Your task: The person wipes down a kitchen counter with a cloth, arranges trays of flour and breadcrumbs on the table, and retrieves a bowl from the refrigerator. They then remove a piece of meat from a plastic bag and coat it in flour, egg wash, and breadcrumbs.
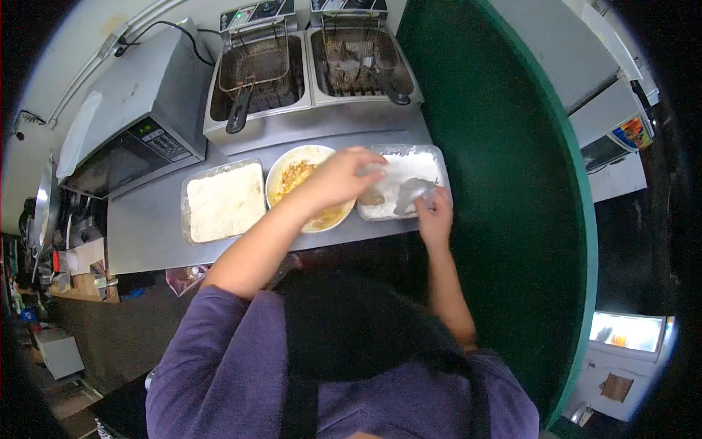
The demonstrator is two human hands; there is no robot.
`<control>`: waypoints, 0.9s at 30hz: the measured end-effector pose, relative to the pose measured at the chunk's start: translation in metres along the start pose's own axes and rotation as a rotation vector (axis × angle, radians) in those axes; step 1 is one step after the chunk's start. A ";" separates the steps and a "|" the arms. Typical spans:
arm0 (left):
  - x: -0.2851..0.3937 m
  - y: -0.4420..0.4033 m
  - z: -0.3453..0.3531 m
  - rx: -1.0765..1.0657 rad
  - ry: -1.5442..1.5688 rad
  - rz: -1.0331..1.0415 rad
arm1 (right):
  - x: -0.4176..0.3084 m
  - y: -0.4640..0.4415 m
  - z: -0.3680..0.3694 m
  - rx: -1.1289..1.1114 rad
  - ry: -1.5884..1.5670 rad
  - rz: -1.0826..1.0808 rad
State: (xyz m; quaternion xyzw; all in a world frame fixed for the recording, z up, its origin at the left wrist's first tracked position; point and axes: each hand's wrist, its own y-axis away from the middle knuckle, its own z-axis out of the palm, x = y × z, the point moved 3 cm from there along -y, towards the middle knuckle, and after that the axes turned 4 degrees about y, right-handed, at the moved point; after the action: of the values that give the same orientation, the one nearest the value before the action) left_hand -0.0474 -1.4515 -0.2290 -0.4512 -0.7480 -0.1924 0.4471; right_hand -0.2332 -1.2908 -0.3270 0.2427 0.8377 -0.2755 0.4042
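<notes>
My left hand (347,175) reaches across the white bowl (272,179) to the left side of a clear tray (447,172) of white powder. Its fingers are apart, and I see nothing between them. Just below them a brownish piece (372,197) lies in the powder. At the tray's right side, my right hand (436,211) pinches the edge of a thin greyish, glossy piece (415,190), whose kind I cannot make out. The bowl contains a yellow, egg-like mixture (325,218) with brownish bits.
A second tray (187,230) with pale crumbs stands left of the bowl. Behind are two fryers (314,121) with baskets, their black handles (238,111) pointing forward. A microwave (139,110) stands at the left; a green partition (504,183) bounds the right side.
</notes>
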 end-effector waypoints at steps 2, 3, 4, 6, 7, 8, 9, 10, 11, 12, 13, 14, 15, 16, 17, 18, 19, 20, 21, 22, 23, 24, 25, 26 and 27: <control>-0.007 0.024 -0.030 0.072 0.045 -0.142 | -0.022 0.014 -0.021 0.080 0.162 -0.223; -0.023 0.039 -0.042 0.139 0.053 -0.144 | -0.041 0.023 -0.031 0.053 0.280 -0.241; -0.039 0.056 -0.052 0.203 0.061 -0.152 | -0.063 0.033 -0.042 0.019 0.398 -0.255; -0.053 0.094 -0.074 0.255 0.100 -0.181 | -0.075 0.062 -0.038 -0.104 0.473 -0.219; -0.058 0.111 -0.084 0.284 0.115 -0.190 | -0.074 0.077 -0.031 -0.184 0.428 -0.170; -0.066 0.127 -0.091 0.294 0.164 -0.238 | -0.072 0.090 -0.023 -0.261 0.381 -0.124; -0.073 0.146 -0.097 0.307 0.211 -0.287 | -0.070 0.107 -0.008 -0.290 0.370 -0.131; -0.076 0.161 -0.100 0.322 0.257 -0.336 | -0.071 0.121 0.009 -0.388 0.402 -0.088; -0.075 0.175 -0.103 0.335 0.269 -0.343 | -0.063 0.139 0.030 -0.432 0.346 0.005; -0.076 0.186 -0.105 0.331 0.263 -0.340 | -0.050 0.157 0.054 -0.477 0.289 0.096; -0.078 0.197 -0.107 0.327 0.255 -0.339 | -0.033 0.174 0.080 -0.495 0.333 0.122; -0.079 0.208 -0.108 0.321 0.248 -0.338 | -0.016 0.192 0.105 -0.514 0.376 0.148; -0.079 0.217 -0.108 0.304 0.230 -0.341 | 0.003 0.208 0.133 -0.564 0.419 0.219; -0.076 0.224 -0.108 0.275 0.199 -0.325 | 0.021 0.220 0.162 -0.613 0.463 0.289; -0.072 0.229 -0.109 0.246 0.167 -0.309 | 0.031 0.227 0.185 -0.661 0.505 0.358; -0.069 0.235 -0.110 0.217 0.134 -0.294 | 0.033 0.228 0.204 -0.726 0.510 0.373; -0.069 0.241 -0.109 0.164 0.111 -0.309 | 0.034 0.230 0.224 -0.794 0.513 0.389; -0.069 0.248 -0.108 0.128 0.109 -0.329 | 0.034 0.235 0.239 -0.864 0.514 0.406; -0.068 0.254 -0.108 0.091 0.108 -0.350 | 0.063 0.253 0.266 -0.711 0.536 0.025; -0.068 0.260 -0.106 0.057 0.107 -0.370 | 0.096 0.275 0.294 -0.652 0.532 0.050; -0.067 0.267 -0.104 0.045 0.086 -0.382 | 0.123 0.290 0.319 -0.592 0.529 0.071; -0.069 0.274 -0.100 0.028 0.096 -0.376 | 0.127 0.291 0.327 -0.527 0.533 0.045; -0.072 0.282 -0.095 0.011 0.107 -0.370 | 0.122 0.287 0.332 -0.462 0.536 0.019; -0.076 0.289 -0.089 -0.008 0.118 -0.363 | 0.120 0.283 0.331 -0.391 0.544 -0.052; -0.077 0.293 -0.081 -0.055 0.113 -0.351 | 0.113 0.279 0.330 -0.353 0.600 -0.091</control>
State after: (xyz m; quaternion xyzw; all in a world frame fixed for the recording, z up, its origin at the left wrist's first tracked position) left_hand 0.2558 -1.3942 -0.2857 -0.3146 -0.7833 -0.3129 0.4355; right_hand 0.0587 -1.2829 -0.6647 0.2017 0.9639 -0.0605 0.1629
